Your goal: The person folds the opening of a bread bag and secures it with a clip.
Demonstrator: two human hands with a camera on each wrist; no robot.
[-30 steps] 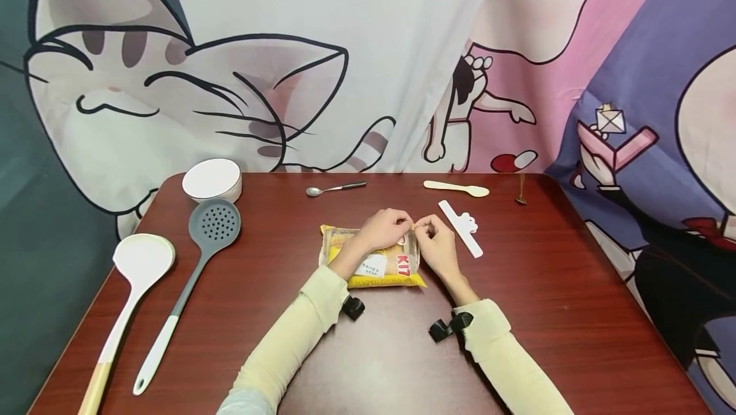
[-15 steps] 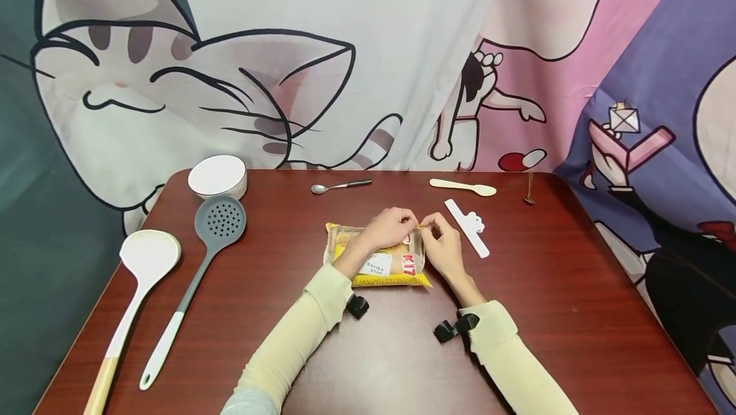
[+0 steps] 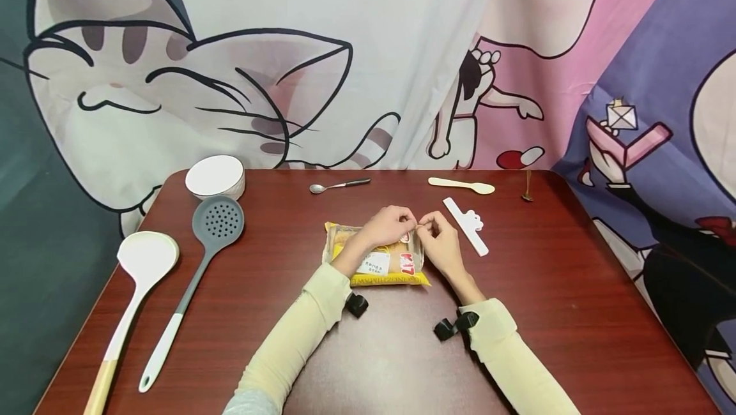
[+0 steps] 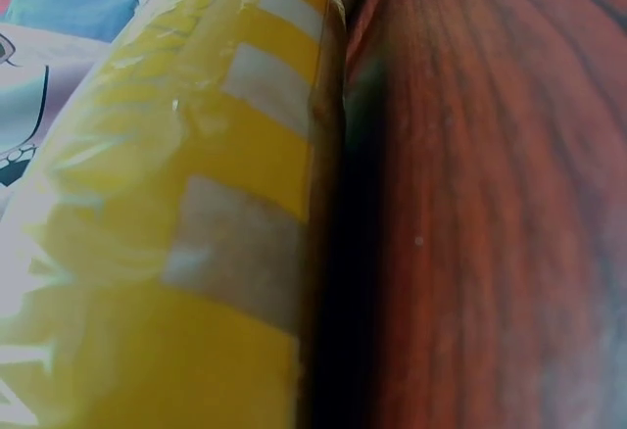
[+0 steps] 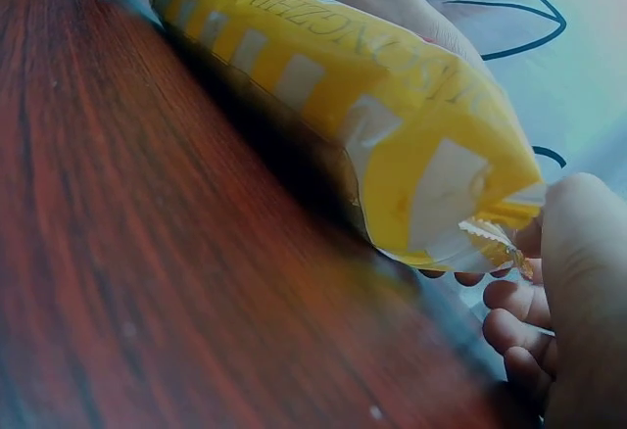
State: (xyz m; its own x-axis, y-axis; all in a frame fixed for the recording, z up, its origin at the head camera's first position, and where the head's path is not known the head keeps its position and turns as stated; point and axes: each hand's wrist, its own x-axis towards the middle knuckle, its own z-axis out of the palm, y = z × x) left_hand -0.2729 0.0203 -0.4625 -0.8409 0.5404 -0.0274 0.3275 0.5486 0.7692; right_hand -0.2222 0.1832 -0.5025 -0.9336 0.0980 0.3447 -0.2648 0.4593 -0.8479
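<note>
A yellow plastic bread bag (image 3: 407,263) with clear windows and a white label lies on the table. My left hand (image 3: 388,226) reaches across its top and pinches the far right corner, thumb against curled fingers. At the same corner my right hand (image 3: 441,246) pinches the edge from the other side, both sets of fingertips nearly meeting. In the right wrist view, the right thumb and fingers (image 5: 519,316) are at the crimped end of the bag. The left wrist view holds only the bag's near side (image 4: 235,243). A white bag clip (image 3: 467,226) lies just right of the right hand.
Along the back lie a small metal spoon (image 3: 340,186), a cream spoon (image 3: 462,185) and a small dark hooked item (image 3: 527,197). At left are a white bowl (image 3: 215,179), a grey skimmer (image 3: 218,220) and a white ladle (image 3: 147,258). A printed curtain (image 3: 322,6) hangs behind the table (image 3: 552,313).
The head view has shifted slightly. Both hands stay at the bag's far right corner, with only small finger movements; the bag and the other things keep their places.
</note>
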